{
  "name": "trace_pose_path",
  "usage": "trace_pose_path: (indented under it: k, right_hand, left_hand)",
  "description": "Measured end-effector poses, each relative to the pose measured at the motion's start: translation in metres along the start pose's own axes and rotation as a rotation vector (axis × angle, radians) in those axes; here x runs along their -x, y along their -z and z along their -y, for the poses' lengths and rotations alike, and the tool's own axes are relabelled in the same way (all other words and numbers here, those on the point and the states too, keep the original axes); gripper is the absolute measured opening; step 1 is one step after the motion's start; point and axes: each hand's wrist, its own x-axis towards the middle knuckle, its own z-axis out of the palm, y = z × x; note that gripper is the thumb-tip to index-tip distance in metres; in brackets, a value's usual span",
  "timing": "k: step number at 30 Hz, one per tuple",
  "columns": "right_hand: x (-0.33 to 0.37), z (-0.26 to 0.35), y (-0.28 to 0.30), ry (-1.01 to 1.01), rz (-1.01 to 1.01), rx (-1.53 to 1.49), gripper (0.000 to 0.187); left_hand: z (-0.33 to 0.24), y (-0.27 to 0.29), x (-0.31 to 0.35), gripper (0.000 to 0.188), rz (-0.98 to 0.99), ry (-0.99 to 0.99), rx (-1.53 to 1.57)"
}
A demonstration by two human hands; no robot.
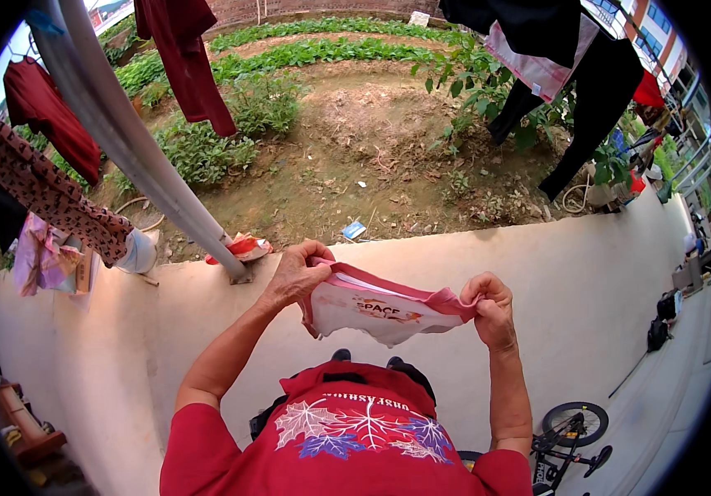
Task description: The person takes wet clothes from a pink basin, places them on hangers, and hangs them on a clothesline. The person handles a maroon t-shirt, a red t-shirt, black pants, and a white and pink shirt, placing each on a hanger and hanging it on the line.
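A small white garment with a pink band (380,307), shaped like underpants and printed on the front, is stretched out in front of my body. My left hand (296,274) pinches one end of the pink band, fingers closed. At the other end, my right hand (492,307) grips the band between thumb and curled fingers. The cloth hangs down between both hands, over the pale wall, and its lower edge is uneven.
A slanting metal pole (153,157) rises at left, beside hanging dark red trousers (186,62) and patterned cloth (41,178). Black clothes (595,103) hang at right. Beyond the low pale wall (587,264) lies a garden plot (355,140). A bicycle (570,438) stands at lower right.
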Motion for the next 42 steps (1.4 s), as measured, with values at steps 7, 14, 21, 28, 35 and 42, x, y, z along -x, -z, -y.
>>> trace_pose_path:
  k: [7, 14, 21, 28, 35, 42]
  right_hand:
    - [-0.007, -0.026, -0.012, -0.332, 0.029, 0.727, 0.034]
    - [-0.002, -0.045, -0.010, -0.422, 0.042, 0.368, 0.016]
    - [0.000, -0.034, -0.035, 0.003, 0.301, 0.574, 0.025]
    - [0.001, -0.029, -0.076, 0.108, 0.491, 0.505, 0.034]
    - [0.003, -0.021, -0.098, 0.299, 0.455, 0.750, 0.038]
    - [-0.016, -0.023, -0.094, 0.324, 0.324, 0.986, 0.029]
  left_hand:
    - [0.008, -0.019, 0.007, 0.010, -0.088, 0.199, 0.111]
    - [0.028, -0.012, 0.004, 0.015, -0.039, 0.007, 0.175]
    - [0.051, 0.002, -0.006, 0.018, -0.270, -0.137, 0.098]
    - [0.067, -0.002, -0.028, 0.019, -0.595, -0.220, -0.333]
    - [0.048, 0.001, -0.036, 0.016, -0.440, -0.135, 0.427]
    - [0.022, 0.024, -0.029, 0.013, -0.455, -0.069, 0.818]
